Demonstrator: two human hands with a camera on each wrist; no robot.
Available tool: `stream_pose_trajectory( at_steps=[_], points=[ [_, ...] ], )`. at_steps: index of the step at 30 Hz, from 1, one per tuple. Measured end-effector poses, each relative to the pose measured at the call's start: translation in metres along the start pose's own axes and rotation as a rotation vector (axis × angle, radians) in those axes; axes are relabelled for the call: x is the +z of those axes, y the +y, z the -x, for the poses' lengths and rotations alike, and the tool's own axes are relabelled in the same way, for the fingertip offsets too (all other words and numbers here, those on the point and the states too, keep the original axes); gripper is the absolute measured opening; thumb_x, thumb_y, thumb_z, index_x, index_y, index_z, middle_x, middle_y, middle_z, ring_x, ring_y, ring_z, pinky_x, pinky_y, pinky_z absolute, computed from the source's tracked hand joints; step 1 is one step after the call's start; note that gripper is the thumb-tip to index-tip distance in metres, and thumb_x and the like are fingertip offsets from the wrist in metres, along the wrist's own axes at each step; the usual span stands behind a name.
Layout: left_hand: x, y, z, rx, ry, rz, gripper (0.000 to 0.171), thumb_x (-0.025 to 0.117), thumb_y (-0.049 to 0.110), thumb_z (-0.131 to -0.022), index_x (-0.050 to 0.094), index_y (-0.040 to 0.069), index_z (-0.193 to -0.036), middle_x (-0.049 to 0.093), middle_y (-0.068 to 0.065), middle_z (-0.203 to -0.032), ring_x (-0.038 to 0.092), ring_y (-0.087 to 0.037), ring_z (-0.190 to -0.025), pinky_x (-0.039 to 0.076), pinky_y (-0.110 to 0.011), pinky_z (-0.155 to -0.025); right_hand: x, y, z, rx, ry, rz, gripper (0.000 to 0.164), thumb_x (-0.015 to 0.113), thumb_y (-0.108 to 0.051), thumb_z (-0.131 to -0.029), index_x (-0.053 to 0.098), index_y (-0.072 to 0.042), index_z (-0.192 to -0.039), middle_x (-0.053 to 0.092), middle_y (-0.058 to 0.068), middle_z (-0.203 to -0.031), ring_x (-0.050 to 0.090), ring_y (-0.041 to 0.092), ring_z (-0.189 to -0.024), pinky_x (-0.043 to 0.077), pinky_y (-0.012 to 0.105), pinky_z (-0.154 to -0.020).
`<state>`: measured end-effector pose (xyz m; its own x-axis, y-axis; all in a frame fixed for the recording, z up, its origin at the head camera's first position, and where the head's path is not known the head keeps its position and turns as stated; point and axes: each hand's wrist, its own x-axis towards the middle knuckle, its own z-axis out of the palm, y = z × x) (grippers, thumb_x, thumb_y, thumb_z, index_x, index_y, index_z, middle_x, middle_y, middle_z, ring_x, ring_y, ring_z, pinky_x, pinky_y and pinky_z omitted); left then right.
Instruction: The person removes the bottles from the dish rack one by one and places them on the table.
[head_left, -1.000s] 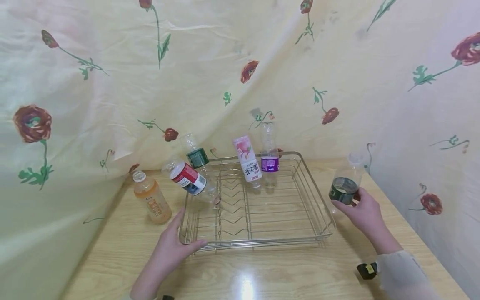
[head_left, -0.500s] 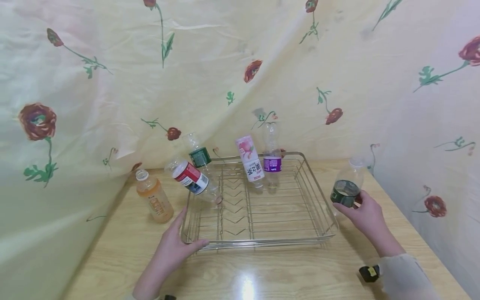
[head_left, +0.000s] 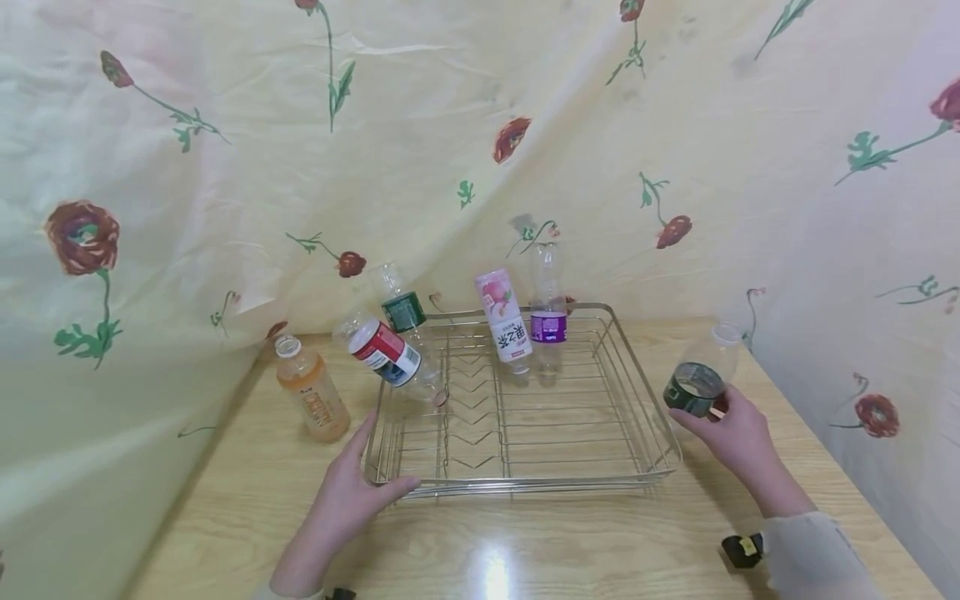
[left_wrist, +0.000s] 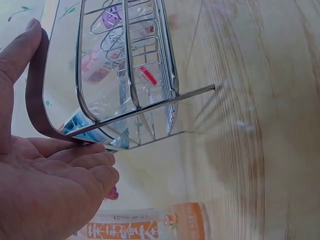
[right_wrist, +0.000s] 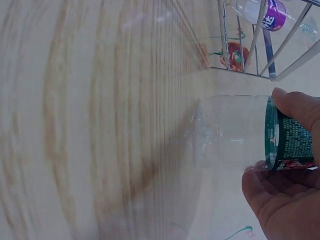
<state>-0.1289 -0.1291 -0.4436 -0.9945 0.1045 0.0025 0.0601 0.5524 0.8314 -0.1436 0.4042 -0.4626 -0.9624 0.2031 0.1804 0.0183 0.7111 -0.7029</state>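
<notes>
My right hand grips a clear plastic bottle with a dark green label by its label, on the wooden table right of the wire dish rack. In the right wrist view, thumb and fingers curl round the label of this bottle, its base near the tabletop. My left hand touches the near left corner of the rack, thumb along the front rim and fingers extended along the side. The left wrist view shows that hand spread against the corner of the rack's frame.
An orange drink bottle stands left of the rack. Leaning over its left side are a red-labelled bottle and a green-labelled one. Toward its back stand a pink-and-white bottle and a purple-labelled one. Floral cloth hangs behind.
The whole head view has shifted slightly to the right. Both hands keep their places at the rack corner and on the green-labelled bottle.
</notes>
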Motion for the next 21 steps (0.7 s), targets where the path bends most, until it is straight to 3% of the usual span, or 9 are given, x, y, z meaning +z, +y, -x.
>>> stream_pose_trajectory(
  at_steps=[11, 19, 21],
  points=[
    [-0.002, 0.003, 0.001, -0.022, -0.009, -0.008, 0.119, 0.090, 0.051, -0.073, 0.024, 0.007, -0.161, 0.026, -0.022, -0.162, 0.023, -0.046, -0.146, 0.026, -0.063, -0.114, -0.012, -0.001, 0.008, 0.029, -0.011, -0.037, 0.096, 0.076, -0.047, -0.091, 0.029, 0.013, -0.151, 0.041, 0.038, -0.145, 0.042, 0.054, -0.131, 0.040, 0.063, -0.102],
    [-0.002, 0.003, 0.001, -0.027, -0.016, -0.001, 0.120, 0.089, 0.053, -0.072, 0.024, 0.008, -0.161, 0.026, -0.021, -0.163, 0.023, -0.045, -0.146, 0.026, -0.063, -0.114, -0.021, -0.008, 0.015, 0.043, 0.027, -0.070, 0.103, 0.075, -0.046, -0.092, 0.016, 0.007, -0.158, 0.030, 0.036, -0.154, 0.035, 0.052, -0.137, 0.032, 0.042, -0.114],
    [-0.002, 0.002, 0.001, -0.025, -0.016, -0.002, 0.120, 0.089, 0.054, -0.072, 0.024, 0.008, -0.161, 0.026, -0.022, -0.162, 0.023, -0.046, -0.146, 0.026, -0.063, -0.114, -0.023, -0.010, 0.015, 0.040, 0.041, -0.069, 0.103, 0.075, -0.046, -0.092, 0.016, 0.007, -0.158, 0.031, 0.035, -0.155, 0.034, 0.052, -0.138, 0.031, 0.043, -0.115]
  ],
)
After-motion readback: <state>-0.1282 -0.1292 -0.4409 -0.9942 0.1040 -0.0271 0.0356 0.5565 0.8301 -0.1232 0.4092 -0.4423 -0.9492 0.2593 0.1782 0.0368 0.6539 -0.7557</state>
